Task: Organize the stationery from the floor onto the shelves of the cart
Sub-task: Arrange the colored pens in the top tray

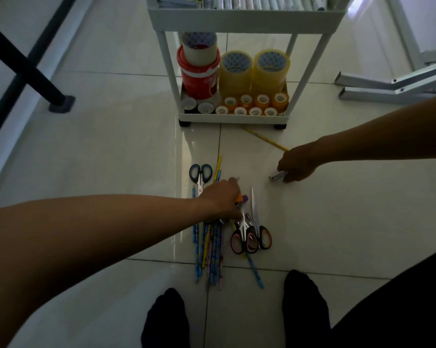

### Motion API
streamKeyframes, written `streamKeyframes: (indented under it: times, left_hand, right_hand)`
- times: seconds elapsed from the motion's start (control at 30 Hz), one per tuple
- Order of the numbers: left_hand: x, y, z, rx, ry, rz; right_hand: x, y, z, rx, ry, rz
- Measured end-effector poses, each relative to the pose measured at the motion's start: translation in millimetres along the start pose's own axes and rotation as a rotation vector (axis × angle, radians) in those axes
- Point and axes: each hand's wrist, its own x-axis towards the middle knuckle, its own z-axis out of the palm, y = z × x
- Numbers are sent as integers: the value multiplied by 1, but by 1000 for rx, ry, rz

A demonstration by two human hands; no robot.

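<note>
White cart [234, 118], yellow tape rolls [254, 71]

Black table leg [23, 61], white metal frame [392, 84], tiled floor [111, 146]

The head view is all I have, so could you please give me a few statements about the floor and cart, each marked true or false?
1. The right hand grips a small metal tool on the floor. True.
2. The blue-handled scissors lie on the cart's bottom shelf. False: they lie on the floor, beside the pencils.
3. Tape rolls fill that bottom shelf. True.
4. A yellow pencil lies alone near the cart's wheels. True.
5. The left hand hangs far from the pile. False: it reaches into the pencils and scissors.
</note>
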Motion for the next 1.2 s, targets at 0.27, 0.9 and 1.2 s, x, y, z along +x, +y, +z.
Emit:
streamKeyframes:
  times: [0.27, 0.9, 1.2]
  left_hand:
    - [8, -26, -29, -64, -117, -39]
    - [-11, -64, -36, -140, 179, -113]
    - [-6, -60, -43, -151, 96, -118]
  right_hand:
    - [2, -15, -14, 38, 237, -205]
    - [29, -103, -18, -409, 247, -712]
    - [35, -90, -30, -385, 111, -629]
